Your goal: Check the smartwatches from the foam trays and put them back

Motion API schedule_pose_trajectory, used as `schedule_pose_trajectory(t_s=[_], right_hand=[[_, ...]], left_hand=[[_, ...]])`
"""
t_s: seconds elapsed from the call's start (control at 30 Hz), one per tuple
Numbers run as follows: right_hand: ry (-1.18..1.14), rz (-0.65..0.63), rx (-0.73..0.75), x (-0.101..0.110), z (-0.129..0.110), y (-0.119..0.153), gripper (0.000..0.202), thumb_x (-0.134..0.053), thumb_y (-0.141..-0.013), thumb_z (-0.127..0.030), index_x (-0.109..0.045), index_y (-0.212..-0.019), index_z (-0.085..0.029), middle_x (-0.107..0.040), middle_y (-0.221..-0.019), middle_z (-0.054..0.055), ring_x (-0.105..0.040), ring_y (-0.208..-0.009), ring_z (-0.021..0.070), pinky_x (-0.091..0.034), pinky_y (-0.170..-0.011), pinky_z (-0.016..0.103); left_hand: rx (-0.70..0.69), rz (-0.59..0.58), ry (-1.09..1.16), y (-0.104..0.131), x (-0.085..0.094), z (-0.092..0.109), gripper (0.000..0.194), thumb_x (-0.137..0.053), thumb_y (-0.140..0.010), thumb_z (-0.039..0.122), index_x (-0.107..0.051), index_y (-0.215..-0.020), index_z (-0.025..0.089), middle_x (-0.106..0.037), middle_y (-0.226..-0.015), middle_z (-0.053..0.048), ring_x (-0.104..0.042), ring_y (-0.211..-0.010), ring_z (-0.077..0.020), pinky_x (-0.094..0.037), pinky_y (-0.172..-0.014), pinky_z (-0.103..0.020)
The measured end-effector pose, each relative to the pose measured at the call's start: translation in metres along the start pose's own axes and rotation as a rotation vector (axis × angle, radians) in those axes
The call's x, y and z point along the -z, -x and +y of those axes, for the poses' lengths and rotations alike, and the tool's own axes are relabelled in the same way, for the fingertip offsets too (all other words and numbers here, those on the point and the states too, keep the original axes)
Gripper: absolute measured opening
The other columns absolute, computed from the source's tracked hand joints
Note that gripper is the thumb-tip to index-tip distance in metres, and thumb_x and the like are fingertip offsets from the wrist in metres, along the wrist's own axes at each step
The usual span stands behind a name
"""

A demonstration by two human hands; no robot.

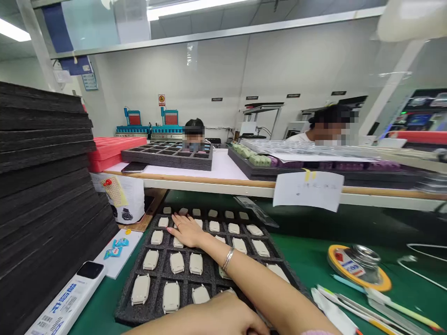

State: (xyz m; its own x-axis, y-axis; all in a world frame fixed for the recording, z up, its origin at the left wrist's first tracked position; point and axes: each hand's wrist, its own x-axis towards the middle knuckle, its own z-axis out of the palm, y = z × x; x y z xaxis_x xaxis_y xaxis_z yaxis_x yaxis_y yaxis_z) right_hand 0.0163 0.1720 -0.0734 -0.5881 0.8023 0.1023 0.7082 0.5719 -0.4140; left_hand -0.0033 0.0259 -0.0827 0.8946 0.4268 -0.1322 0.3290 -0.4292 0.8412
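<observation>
A black foam tray (159, 291) divided into compartments lies before me, with cream-coloured watch cases (171, 297) in its pockets. My right hand (187, 231), with a bracelet on its wrist, reaches across to the far left part of the tray. Its fingers are stretched out and lie over the cases there, partly covering them. Low in the view, my left hand (226, 314) is over the near part of the tray, below the right forearm. Its fingers look curled and are partly cut off by the lower edge; whatever they hold is hidden.
A tall stack of black foam trays (45, 195) rises at left, beside a white box (70, 302). On the right lie a tape roll (380, 279) and several pens and tools (363, 309). A shelf (223, 184) with trays crosses ahead; two people sit beyond it.
</observation>
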Motion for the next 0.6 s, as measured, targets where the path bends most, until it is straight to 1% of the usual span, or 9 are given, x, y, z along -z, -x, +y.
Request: schedule_pose_trajectory(t_s=[0.1,0.17,0.27,0.33,0.4,0.47,0.5,0.57,0.6], right_hand=[[-0.016,-0.062,0.013,0.009,-0.004,0.042,0.067,-0.033,-0.1,-0.052,-0.029,-0.151,-0.009,-0.025,-0.159,0.018,-0.02,-0.147,0.0291,-0.013,-0.12,0.049],[-0.022,-0.094,0.021,0.016,-0.006,0.074,0.072,-0.029,-0.099,-0.054,-0.024,-0.152,-0.006,-0.019,-0.16,0.018,-0.015,-0.149,0.0272,-0.008,-0.121,0.044],[-0.032,-0.142,0.027,0.03,-0.009,0.126,0.073,-0.034,-0.098,-0.054,-0.022,-0.153,-0.008,-0.016,-0.161,0.014,-0.012,-0.15,0.0253,-0.008,-0.122,0.043],[-0.044,-0.174,0.025,0.041,-0.011,0.16,0.073,-0.04,-0.096,-0.052,-0.023,-0.153,-0.01,-0.016,-0.161,0.013,-0.012,-0.149,0.0246,-0.01,-0.122,0.042],[-0.057,-0.2,-0.001,0.055,-0.011,0.193,0.07,-0.043,-0.095,-0.048,-0.028,-0.152,-0.009,-0.02,-0.16,0.014,-0.016,-0.149,0.0258,-0.013,-0.121,0.044],[-0.082,-0.193,-0.086,0.068,-0.006,0.223,0.074,-0.051,-0.091,-0.047,-0.032,-0.15,-0.009,-0.027,-0.158,0.015,-0.023,-0.147,0.0293,-0.017,-0.12,0.046],[-0.103,-0.152,-0.155,0.075,-0.001,0.236,0.074,-0.056,-0.088,-0.046,-0.036,-0.149,-0.01,-0.032,-0.156,0.015,-0.028,-0.145,0.0305,-0.021,-0.119,0.046],[-0.169,-0.018,-0.324,0.084,0.013,0.259,0.066,-0.056,-0.087,-0.042,-0.044,-0.145,-0.013,-0.044,-0.15,0.014,-0.039,-0.139,0.0304,-0.026,-0.117,0.045],[-0.221,0.061,-0.418,0.087,0.023,0.268,0.065,-0.057,-0.086,-0.041,-0.046,-0.143,-0.012,-0.045,-0.15,0.013,-0.039,-0.138,0.0305,-0.026,-0.117,0.045]], left_hand=[[0.108,0.003,-0.028,0.012,0.005,0.019,0.015,-0.066,-0.079,0.031,-0.077,-0.088,0.025,-0.058,-0.06,0.007,-0.051,-0.053,-0.0065,-0.038,-0.054,-0.014],[0.102,-0.016,-0.05,0.018,0.007,0.029,0.018,-0.065,-0.08,0.031,-0.077,-0.092,0.025,-0.063,-0.063,0.005,-0.055,-0.056,-0.0081,-0.039,-0.054,-0.014],[0.045,-0.047,-0.101,0.028,0.01,0.046,0.022,-0.064,-0.081,0.032,-0.076,-0.097,0.023,-0.066,-0.068,0.001,-0.056,-0.06,-0.01,-0.039,-0.054,-0.016],[0.046,-0.027,-0.121,0.039,0.013,0.058,0.022,-0.062,-0.083,0.031,-0.076,-0.097,0.022,-0.068,-0.072,-0.001,-0.059,-0.064,-0.0115,-0.042,-0.057,-0.017],[0.081,0.079,-0.16,0.053,0.019,0.065,0.02,-0.059,-0.084,0.029,-0.075,-0.095,0.024,-0.07,-0.079,-0.001,-0.062,-0.071,-0.0135,-0.046,-0.064,-0.019],[0.117,0.277,-0.219,0.071,0.028,0.06,0.02,-0.055,-0.087,0.031,-0.071,-0.099,0.026,-0.07,-0.097,-0.002,-0.063,-0.091,-0.0167,-0.048,-0.084,-0.025],[0.147,0.351,-0.247,0.081,0.034,0.052,0.022,-0.053,-0.089,0.032,-0.069,-0.104,0.027,-0.068,-0.108,-0.003,-0.062,-0.101,-0.0184,-0.046,-0.093,-0.028],[0.234,0.519,-0.348,0.106,0.047,0.027,0.028,-0.047,-0.091,0.035,-0.065,-0.111,0.027,-0.062,-0.125,-0.005,-0.056,-0.118,-0.0223,-0.04,-0.105,-0.036],[0.302,0.623,-0.417,0.119,0.053,0.012,0.033,-0.046,-0.091,0.04,-0.063,-0.115,0.026,-0.058,-0.132,-0.008,-0.052,-0.124,-0.0253,-0.036,-0.11,-0.041]])
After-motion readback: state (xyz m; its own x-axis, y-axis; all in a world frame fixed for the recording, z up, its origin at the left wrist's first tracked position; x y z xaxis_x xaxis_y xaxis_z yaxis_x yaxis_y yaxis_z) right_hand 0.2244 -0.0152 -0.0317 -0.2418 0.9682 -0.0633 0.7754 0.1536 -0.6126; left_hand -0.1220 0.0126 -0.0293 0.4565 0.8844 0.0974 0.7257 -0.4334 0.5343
